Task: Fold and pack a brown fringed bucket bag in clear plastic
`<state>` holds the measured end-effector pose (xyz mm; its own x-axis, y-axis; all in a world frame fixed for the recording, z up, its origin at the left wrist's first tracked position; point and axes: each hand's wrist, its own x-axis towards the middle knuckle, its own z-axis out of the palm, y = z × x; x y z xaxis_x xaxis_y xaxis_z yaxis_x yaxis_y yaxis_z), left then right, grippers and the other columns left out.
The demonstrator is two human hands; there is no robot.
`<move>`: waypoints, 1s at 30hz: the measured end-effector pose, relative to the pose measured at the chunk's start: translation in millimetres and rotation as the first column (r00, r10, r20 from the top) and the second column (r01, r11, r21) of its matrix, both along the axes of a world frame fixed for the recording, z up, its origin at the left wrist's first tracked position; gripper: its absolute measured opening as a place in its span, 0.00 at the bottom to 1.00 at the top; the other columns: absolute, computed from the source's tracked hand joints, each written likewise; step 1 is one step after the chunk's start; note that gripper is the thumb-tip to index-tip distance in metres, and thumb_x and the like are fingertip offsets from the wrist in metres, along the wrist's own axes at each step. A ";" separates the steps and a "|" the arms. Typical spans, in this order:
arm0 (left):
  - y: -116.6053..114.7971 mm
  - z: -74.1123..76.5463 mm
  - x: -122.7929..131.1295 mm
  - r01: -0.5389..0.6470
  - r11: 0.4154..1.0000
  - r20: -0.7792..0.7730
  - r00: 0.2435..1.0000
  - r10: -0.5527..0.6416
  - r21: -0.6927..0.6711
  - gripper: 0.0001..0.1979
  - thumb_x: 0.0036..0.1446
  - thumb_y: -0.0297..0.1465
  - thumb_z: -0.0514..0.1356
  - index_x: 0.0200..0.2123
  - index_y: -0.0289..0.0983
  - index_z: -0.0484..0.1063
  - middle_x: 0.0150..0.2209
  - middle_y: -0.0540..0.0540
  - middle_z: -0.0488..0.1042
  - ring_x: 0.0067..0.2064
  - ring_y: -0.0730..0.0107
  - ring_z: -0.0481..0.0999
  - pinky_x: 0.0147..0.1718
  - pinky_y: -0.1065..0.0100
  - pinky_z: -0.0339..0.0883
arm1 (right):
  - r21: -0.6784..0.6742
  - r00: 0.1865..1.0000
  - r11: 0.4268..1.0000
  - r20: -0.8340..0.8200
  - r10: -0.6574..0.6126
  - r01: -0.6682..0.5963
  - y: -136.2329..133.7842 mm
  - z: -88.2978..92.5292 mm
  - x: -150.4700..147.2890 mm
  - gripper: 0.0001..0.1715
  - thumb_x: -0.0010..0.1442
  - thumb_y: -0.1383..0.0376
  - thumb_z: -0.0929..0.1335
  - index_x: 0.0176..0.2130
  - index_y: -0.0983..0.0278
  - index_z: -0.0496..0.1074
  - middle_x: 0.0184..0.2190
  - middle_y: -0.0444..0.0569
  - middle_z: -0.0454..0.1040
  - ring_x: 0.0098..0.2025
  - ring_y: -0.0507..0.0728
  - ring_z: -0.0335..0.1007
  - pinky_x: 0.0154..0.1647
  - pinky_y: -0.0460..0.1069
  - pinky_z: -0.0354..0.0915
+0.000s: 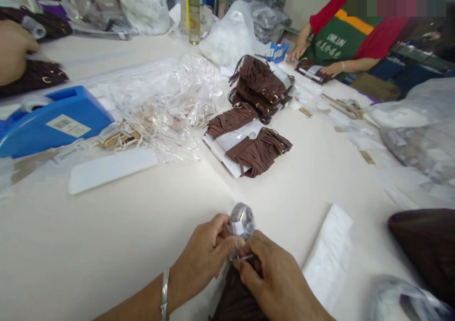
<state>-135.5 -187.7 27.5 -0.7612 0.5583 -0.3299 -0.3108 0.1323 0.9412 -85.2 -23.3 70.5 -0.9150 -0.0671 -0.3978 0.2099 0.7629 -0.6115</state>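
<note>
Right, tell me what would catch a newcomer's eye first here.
Probably the bright blue tape dispenser on the left of the table, beside a heap of clear plastic wrapping. Next, the stack of brown fringed items, likely bags, near the top centre. At bottom centre, the left hand holds a clear-wrapped round piece, with the right hand at its lower end.
</note>
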 end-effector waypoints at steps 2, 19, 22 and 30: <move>-9.4 0.1 8.1 -0.080 0.996 -0.053 0.996 0.077 -0.049 0.17 0.65 0.41 0.51 0.53 0.39 0.61 0.30 0.52 0.73 0.18 0.78 0.65 0.20 0.73 0.60 | 0.008 1.000 1.000 0.011 -0.024 0.024 -1.9 -1.2 0.5 0.02 0.58 0.66 0.65 0.32 0.62 0.68 0.34 0.45 0.72 0.35 0.54 0.68 0.33 0.46 0.59; -2.4 9.3 46.5 -0.100 0.851 -0.273 0.961 -0.052 -0.516 0.08 0.62 0.31 0.53 0.34 0.39 0.71 0.35 0.46 0.74 0.39 0.61 0.73 0.39 0.65 0.60 | -0.103 0.998 0.993 0.027 -0.055 0.057 0.4 -2.2 3.7 0.06 0.61 0.63 0.64 0.32 0.62 0.66 0.28 0.41 0.71 0.29 0.52 0.68 0.32 0.47 0.60; -0.3 7.1 49.6 -0.121 0.826 -0.287 0.957 -0.050 -0.550 0.08 0.62 0.30 0.52 0.33 0.39 0.70 0.35 0.46 0.74 0.38 0.61 0.73 0.38 0.65 0.60 | -0.140 0.998 0.988 0.028 -0.054 0.057 1.6 -5.1 5.9 0.06 0.62 0.63 0.64 0.33 0.62 0.66 0.27 0.41 0.70 0.30 0.52 0.68 0.32 0.47 0.60; 8.4 3.1 54.5 -0.135 0.806 -0.384 0.915 -0.122 -0.577 0.08 0.61 0.27 0.48 0.32 0.39 0.65 0.33 0.45 0.71 0.34 0.64 0.71 0.32 0.66 0.56 | -0.142 0.997 0.988 0.052 -0.048 0.055 4.9 -6.9 5.2 0.05 0.61 0.65 0.64 0.33 0.62 0.68 0.30 0.41 0.72 0.33 0.53 0.69 0.34 0.47 0.59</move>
<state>-81.0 -179.3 30.6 -0.8974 0.3512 -0.2671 0.0553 0.6902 0.7215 -80.0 -18.3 63.6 -0.8989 -0.0794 -0.4310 0.2786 0.6556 -0.7018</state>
